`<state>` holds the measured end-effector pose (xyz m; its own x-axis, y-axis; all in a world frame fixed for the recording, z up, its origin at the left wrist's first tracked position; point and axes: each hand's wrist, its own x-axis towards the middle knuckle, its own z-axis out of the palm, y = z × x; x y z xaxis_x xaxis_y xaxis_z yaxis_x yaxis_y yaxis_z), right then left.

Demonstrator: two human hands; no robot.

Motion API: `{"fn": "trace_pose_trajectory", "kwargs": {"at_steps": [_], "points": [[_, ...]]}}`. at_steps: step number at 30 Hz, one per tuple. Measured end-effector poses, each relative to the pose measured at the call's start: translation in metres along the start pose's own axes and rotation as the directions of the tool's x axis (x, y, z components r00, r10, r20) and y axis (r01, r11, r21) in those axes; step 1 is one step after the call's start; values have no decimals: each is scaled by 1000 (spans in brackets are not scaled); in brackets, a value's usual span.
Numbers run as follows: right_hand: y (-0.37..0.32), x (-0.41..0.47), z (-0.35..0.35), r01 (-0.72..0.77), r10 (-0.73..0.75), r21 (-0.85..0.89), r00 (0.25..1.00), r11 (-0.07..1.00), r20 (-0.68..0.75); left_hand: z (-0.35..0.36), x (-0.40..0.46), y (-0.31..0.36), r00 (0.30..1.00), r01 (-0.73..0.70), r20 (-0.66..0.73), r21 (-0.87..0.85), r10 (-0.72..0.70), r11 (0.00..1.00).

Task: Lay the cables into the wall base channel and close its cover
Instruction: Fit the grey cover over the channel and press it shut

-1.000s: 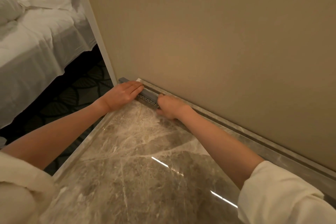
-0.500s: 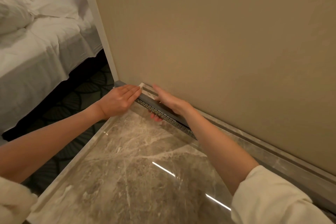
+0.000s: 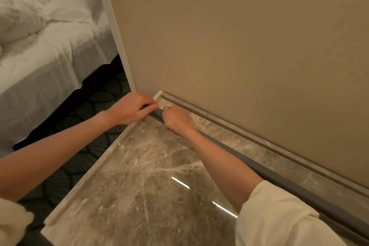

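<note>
A long grey channel [image 3: 283, 180] runs along the foot of the beige wall, in front of the marble skirting [image 3: 249, 142]. Its slotted side shows in the short gap [image 3: 156, 116] between my hands at the far left end. My left hand [image 3: 131, 109] curls its fingers over the channel's left end at the wall corner. My right hand [image 3: 176, 119] is closed on the channel just to the right of it, knuckles up. No cables are visible; my hands and forearm hide that stretch.
Glossy marble floor [image 3: 149, 185] with a raised border [image 3: 85, 177] lies under my arms. Dark patterned carpet [image 3: 79, 146] and a bed with white sheets [image 3: 40, 62] are to the left. A white corner trim [image 3: 113, 32] edges the wall.
My right hand slid left along the channel and closed into a fist grip near my left hand. The lifted, slotted strip seen before now lies lower along the skirting.
</note>
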<state>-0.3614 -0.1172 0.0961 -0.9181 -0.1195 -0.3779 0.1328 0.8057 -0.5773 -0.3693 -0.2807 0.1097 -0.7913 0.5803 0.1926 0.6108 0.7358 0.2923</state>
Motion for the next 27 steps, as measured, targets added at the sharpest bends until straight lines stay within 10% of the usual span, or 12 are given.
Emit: {"fn": "trace_pose_trajectory", "kwargs": {"at_steps": [8,27], "points": [[2,-9,4,36,-40,-95,998,995,-46,12,43,-1,886,167,411,154,-217,974],[7,-20,4,145,-190,-254,969,956,-161,24,27,5,948,161,219,302,-233,940]]}}
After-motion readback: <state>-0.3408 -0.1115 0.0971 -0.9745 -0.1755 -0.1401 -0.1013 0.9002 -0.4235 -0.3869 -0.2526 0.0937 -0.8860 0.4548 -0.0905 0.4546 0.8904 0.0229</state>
